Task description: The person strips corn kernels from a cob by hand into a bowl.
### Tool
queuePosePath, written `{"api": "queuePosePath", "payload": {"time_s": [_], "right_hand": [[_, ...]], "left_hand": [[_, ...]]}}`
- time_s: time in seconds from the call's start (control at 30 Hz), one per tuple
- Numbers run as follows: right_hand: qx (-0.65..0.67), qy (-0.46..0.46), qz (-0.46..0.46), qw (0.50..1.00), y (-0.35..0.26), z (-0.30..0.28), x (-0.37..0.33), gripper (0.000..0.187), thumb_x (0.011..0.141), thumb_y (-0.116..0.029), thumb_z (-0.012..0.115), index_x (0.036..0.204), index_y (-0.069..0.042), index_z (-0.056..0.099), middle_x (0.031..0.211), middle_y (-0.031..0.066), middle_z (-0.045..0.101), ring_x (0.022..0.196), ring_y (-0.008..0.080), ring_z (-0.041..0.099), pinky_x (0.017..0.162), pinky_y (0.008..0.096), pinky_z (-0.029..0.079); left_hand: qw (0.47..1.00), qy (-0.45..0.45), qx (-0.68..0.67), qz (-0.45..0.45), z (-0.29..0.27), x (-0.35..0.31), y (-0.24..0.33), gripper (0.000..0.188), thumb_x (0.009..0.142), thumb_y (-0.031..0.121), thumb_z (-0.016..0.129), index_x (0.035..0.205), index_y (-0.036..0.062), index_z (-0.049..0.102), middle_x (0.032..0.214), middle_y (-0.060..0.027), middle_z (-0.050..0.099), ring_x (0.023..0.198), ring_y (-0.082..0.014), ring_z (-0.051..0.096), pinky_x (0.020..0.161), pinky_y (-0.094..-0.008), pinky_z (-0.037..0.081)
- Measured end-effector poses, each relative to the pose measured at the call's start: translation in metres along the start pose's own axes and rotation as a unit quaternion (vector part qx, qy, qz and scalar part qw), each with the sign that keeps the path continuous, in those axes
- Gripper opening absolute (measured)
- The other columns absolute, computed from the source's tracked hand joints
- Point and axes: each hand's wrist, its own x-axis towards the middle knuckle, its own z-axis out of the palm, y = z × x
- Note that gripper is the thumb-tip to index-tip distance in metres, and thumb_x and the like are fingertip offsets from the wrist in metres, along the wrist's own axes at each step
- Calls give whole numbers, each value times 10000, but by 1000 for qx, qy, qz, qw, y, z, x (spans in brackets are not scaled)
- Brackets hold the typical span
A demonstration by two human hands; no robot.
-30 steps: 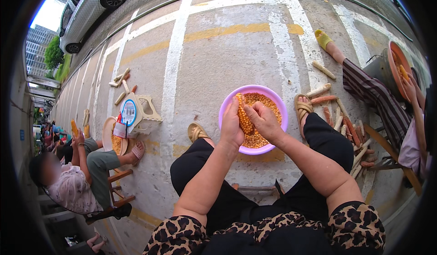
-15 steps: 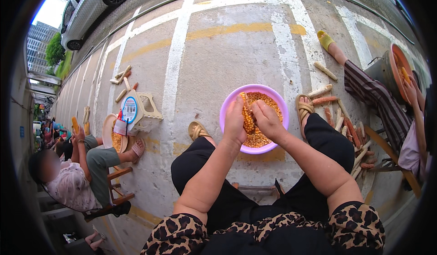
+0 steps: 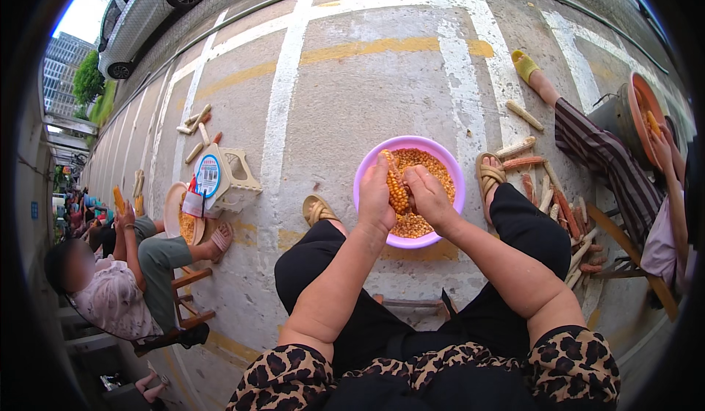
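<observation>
Above a pink-purple basin [image 3: 362,219], my left hand [image 3: 376,201] is closed around an ear of corn [image 3: 398,191] that tilts upright and still bears orange-yellow kernels. My right hand [image 3: 432,199] presses against the right side of that ear, its fingers curled in. The fingers hide part of the ear, and whether the right hand also grips something small does not show. Loose corn kernels [image 3: 424,227] fill much of the basin, which stands on the ground between my feet.
Bare cobs [image 3: 562,209] lie heaped beside my right foot, with several more [image 3: 197,128] at the far left. A beige stool [image 3: 233,183] stands at left near a seated person [image 3: 110,286] holding corn. At right, another person's hands work over an orange basin [image 3: 637,117].
Both hands stay over the basin with the same ear of corn. The ear and my hands have shifted very slightly; the basin stays put.
</observation>
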Motion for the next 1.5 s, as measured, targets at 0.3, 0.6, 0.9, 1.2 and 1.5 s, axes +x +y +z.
{"api": "queuePosePath", "payload": {"time_s": [0.3, 0.6, 0.9, 1.2, 1.5], "right_hand": [[-136, 38, -89, 986, 2, 8, -13, 221, 908, -224, 447, 841, -14, 449, 726, 221, 546, 663, 378, 544, 583, 457, 408], [-77, 39, -19, 996, 16, 2, -8, 209, 883, -167, 406, 806, 8, 489, 703, 188, 542, 659, 331, 544, 606, 429, 412], [-146, -6, 34, 989, 0, -14, 6, 300, 859, -255, 475, 759, 14, 564, 691, 163, 585, 645, 263, 571, 617, 387, 428], [-225, -27, -91, 970, -19, -4, -12, 281, 886, -313, 488, 840, -36, 503, 655, 187, 565, 619, 345, 577, 548, 441, 427], [-272, 12, -155, 950, -6, 0, -11, 179, 900, -205, 437, 826, -42, 446, 645, 217, 534, 623, 405, 546, 554, 498, 416]], "left_hand": [[999, 27, 30, 31, 1, -3, -10, 311, 955, 291, 402, 1010, 14, 531, 932, -70, 585, 826, -135, 567, 718, -280, 478], [998, 48, 16, 33, 3, -3, -15, 288, 958, 262, 398, 1016, 14, 531, 932, -71, 588, 821, -134, 576, 720, -276, 483], [997, 72, -21, 25, -5, 1, -8, 274, 953, 264, 412, 990, 23, 537, 858, -61, 587, 742, -128, 574, 654, -276, 488], [994, 92, -66, 3, -4, 4, -7, 316, 944, 351, 411, 958, 48, 502, 764, -67, 534, 667, -165, 538, 632, -303, 488], [991, 113, -71, -9, 1, 0, -10, 345, 947, 363, 396, 1013, 48, 522, 843, -59, 565, 730, -153, 548, 671, -300, 486]]}}
